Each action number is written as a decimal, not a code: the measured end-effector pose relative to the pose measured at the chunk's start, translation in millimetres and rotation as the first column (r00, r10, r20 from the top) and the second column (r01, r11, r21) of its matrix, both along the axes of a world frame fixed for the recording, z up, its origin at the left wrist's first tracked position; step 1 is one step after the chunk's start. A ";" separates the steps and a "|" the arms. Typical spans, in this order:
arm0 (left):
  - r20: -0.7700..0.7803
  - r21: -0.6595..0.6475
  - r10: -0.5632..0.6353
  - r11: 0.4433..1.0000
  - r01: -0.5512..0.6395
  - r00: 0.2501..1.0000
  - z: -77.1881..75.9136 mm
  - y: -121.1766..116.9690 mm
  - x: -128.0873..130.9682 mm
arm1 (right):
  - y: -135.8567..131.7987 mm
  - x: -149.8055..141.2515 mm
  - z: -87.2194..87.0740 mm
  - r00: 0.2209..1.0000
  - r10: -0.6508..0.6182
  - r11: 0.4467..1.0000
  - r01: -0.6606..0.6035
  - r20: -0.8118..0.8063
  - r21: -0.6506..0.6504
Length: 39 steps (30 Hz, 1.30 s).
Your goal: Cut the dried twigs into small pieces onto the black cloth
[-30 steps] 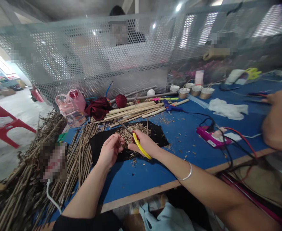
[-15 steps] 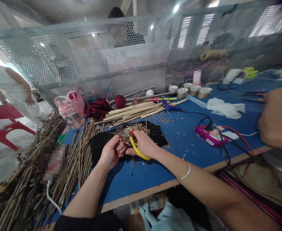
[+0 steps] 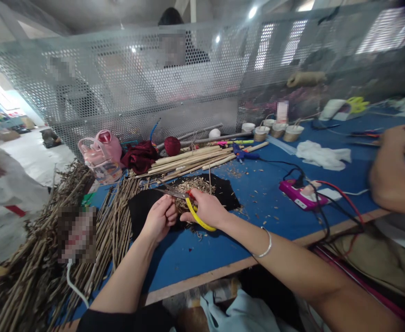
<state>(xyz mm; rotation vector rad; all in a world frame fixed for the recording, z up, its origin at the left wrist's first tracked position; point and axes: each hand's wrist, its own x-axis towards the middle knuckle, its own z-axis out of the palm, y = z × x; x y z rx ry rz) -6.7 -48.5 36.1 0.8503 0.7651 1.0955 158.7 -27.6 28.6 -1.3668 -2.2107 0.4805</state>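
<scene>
My right hand (image 3: 207, 210) is closed around scissors (image 3: 191, 207) with yellow and red handles. Their blades point left, just above the fingertips of my left hand (image 3: 161, 216). Those left fingers are curled and pinched together; whatever sits between them is too small or hidden to name. Under and behind both hands, a heap of short cut stem pieces (image 3: 202, 185) lies on a black cloth (image 3: 225, 191). One thin stick (image 3: 209, 177) stands up from the heap.
Dry stems (image 3: 107, 226) are piled to the left. Behind lie pale peeled sticks (image 3: 188, 161), a pink bag (image 3: 107, 150) and a blue glue gun (image 3: 243, 153). A magenta power strip (image 3: 301, 196) with cables lies right, near a co-worker's arm (image 3: 392, 175). Perforated metal (image 3: 202, 87) screens the back.
My hands and the scissors stay almost in place. At the far left, a person in white has shifted left, and the red stool there has mostly gone from view.
</scene>
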 end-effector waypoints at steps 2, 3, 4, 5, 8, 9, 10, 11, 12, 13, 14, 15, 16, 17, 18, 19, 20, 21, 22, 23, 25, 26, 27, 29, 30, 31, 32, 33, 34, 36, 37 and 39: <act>-0.002 0.006 0.014 1.000 -0.014 1.000 -0.3 0.6 -0.3 | -0.3 0.3 1.3 0.999 -0.033 0.999 0.033 0.037 0.013; -0.005 0.009 0.021 1.000 -0.021 1.000 -0.4 0.8 -0.4 | -0.3 0.5 1.9 0.998 -0.047 0.999 0.046 0.051 0.020; -0.010 0.011 0.028 1.000 -0.028 1.000 -0.4 1.0 -0.3 | -0.1 0.6 2.2 0.997 -0.056 0.998 0.055 0.061 0.021; -0.016 0.014 0.037 0.999 -0.036 0.999 -0.3 1.0 -0.3 | 0.2 0.7 2.3 0.996 -0.063 0.998 0.062 0.066 0.018; -0.028 0.030 0.062 0.998 -0.062 0.998 -0.2 1.1 0.1 | 1.9 0.9 0.9 0.995 -0.071 0.997 0.072 0.062 -0.006; -0.032 0.034 0.068 0.997 -0.067 0.997 -0.2 1.1 0.2 | 2.6 0.9 0.1 0.996 -0.071 0.997 0.072 0.058 -0.012; -0.036 0.036 0.073 0.997 -0.072 0.997 -0.2 1.2 0.3 | 3.3 0.8 -0.9 0.996 -0.071 0.997 0.072 0.054 -0.016; -0.039 0.036 0.078 0.996 -0.077 0.996 -0.1 1.3 0.4 | 3.9 0.7 -1.7 0.996 -0.071 0.997 0.072 0.052 -0.019; -0.042 0.033 0.082 0.996 -0.081 0.996 -0.1 1.5 0.5 | 4.4 0.6 -2.3 0.996 -0.070 0.997 0.071 0.053 -0.026; -0.043 0.030 0.089 0.996 -0.088 0.995 -0.1 1.8 0.5 | 4.6 0.4 -2.5 0.996 -0.071 0.997 0.073 0.056 -0.036; -0.043 0.029 0.099 0.995 -0.098 0.994 -0.1 2.2 0.4 | 4.5 0.1 -2.3 0.995 -0.074 0.996 0.077 0.063 -0.045; -0.040 0.030 0.112 0.993 -0.111 0.993 -0.2 2.5 0.3 | 4.1 -0.1 -1.8 0.994 -0.077 0.995 0.081 0.072 -0.050; -0.037 0.035 0.128 0.991 -0.127 0.991 -0.4 2.9 0.1 | 3.4 -0.4 -0.9 0.993 -0.082 0.995 0.086 0.082 -0.045; -0.034 0.041 0.146 0.989 -0.145 0.989 -0.7 3.3 -0.1 | 2.5 -0.6 0.3 0.992 -0.087 0.995 0.090 0.091 -0.034; -0.031 0.048 0.164 0.986 -0.162 0.986 -1.1 3.6 -0.3 | 1.5 -0.8 1.4 0.991 -0.092 0.995 0.095 0.100 -0.021; -0.032 0.055 0.179 0.983 -0.177 0.983 -1.5 3.9 -0.4 | 0.5 -1.0 2.5 0.990 -0.095 0.995 0.096 0.106 -0.009; -0.039 0.060 0.189 0.981 -0.187 0.981 -2.0 4.0 -0.4 | -0.4 -1.2 3.4 0.990 -0.094 0.996 0.095 0.109 0.000; -0.050 0.064 0.195 0.979 -0.192 0.980 -2.4 4.1 -0.2 | -1.0 -1.4 4.0 0.990 -0.091 0.996 0.090 0.108 0.008; -0.063 0.068 0.198 0.979 -0.194 0.978 -2.7 4.1 0.2 | -1.5 -1.6 4.2 0.991 -0.084 0.996 0.083 0.104 0.019; -0.075 0.073 0.201 0.978 -0.196 0.977 -3.0 4.1 0.7 | -1.7 -1.8 4.0 0.993 -0.074 0.997 0.072 0.096 0.034; -0.100 0.080 0.211 0.976 -0.204 0.972 -3.5 3.8 1.9 | -1.6 -2.5 2.9 0.996 -0.052 0.996 0.047 0.075 0.073; -0.112 0.084 0.215 0.975 -0.207 0.970 -3.7 3.7 2.5 | -1.4 -2.9 2.1 0.997 -0.044 0.995 0.038 0.066 0.089; -0.123 0.089 0.219 0.974 -0.209 0.968 -3.9 3.5 3.0 | -1.3 -3.2 1.2 0.997 -0.039 0.995 0.033 0.060 0.099; -0.140 0.096 0.217 0.974 -0.205 0.966 -4.2 3.1 3.6 | -1.1 -3.8 -0.5 0.997 -0.040 0.995 0.034 0.060 0.091; -0.143 0.101 0.211 0.975 -0.198 0.967 -4.3 3.0 3.7 | -1.2 -4.0 -1.2 0.997 -0.041 0.997 0.036 0.065 0.075; -0.142 0.105 0.205 0.976 -0.191 0.968 -4.4 2.9 3.7 | -1.2 -4.0 -1.7 0.996 -0.043 0.998 0.039 0.076 0.055; -0.139 0.108 0.202 0.976 -0.188 0.970 -4.7 2.9 3.5 | -1.3 -3.9 -1.9 0.995 -0.047 0.998 0.044 0.091 0.035; -0.136 0.112 0.202 0.976 -0.188 0.970 -5.0 2.9 3.2 | -1.4 -3.8 -1.9 0.993 -0.054 0.998 0.052 0.108 0.018; -0.135 0.117 0.208 0.974 -0.193 0.969 -5.5 3.1 2.9 | -1.5 -3.6 -1.6 0.990 -0.060 0.998 0.059 0.126 0.006; -0.139 0.128 0.229 0.969 -0.212 0.963 -6.9 3.9 2.0 | -1.5 -3.2 -0.4 0.985 -0.072 0.997 0.073 0.155 -0.002; -0.146 0.133 0.240 0.966 -0.221 0.960 -7.7 4.4 1.5 | -1.5 -3.1 0.2 0.984 -0.077 0.997 0.078 0.161 -0.001; -0.162 0.139 0.253 0.963 -0.232 0.954 -9.5 5.4 0.4 | -1.0 -3.0 1.2 0.983 -0.084 0.996 0.086 0.162 -0.002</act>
